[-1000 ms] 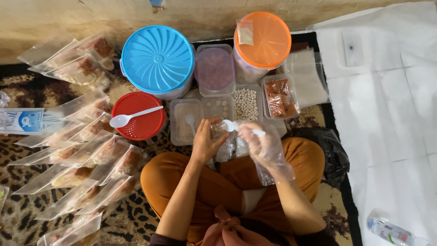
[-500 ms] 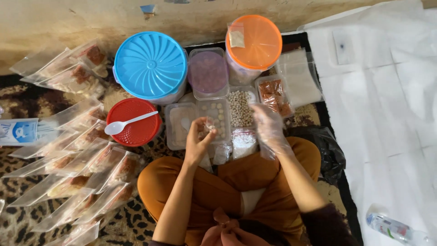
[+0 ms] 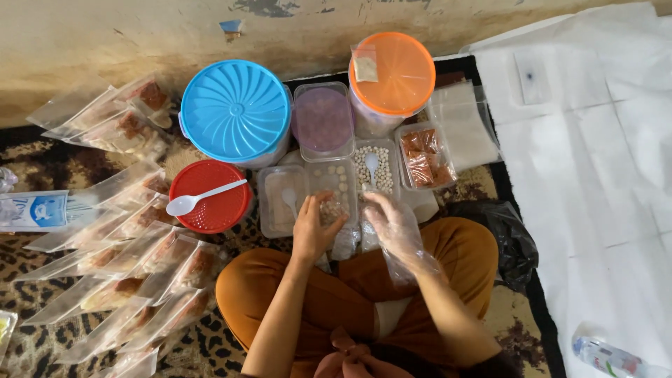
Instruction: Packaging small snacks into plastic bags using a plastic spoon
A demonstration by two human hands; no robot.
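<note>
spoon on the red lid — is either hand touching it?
No. The white spoon lies alone on the red lid; both the left hand and gloved right hand are well apart.

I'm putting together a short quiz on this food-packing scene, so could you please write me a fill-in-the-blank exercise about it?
1. The right hand wears a clear plastic ____.
2. A white spoon lies on the ____ round lid.
3. The small packet rests on the tub with the ____ lid.
4. The left hand holds a small clear ____ over the trays.

Missing words: glove; red; orange; bag
</note>
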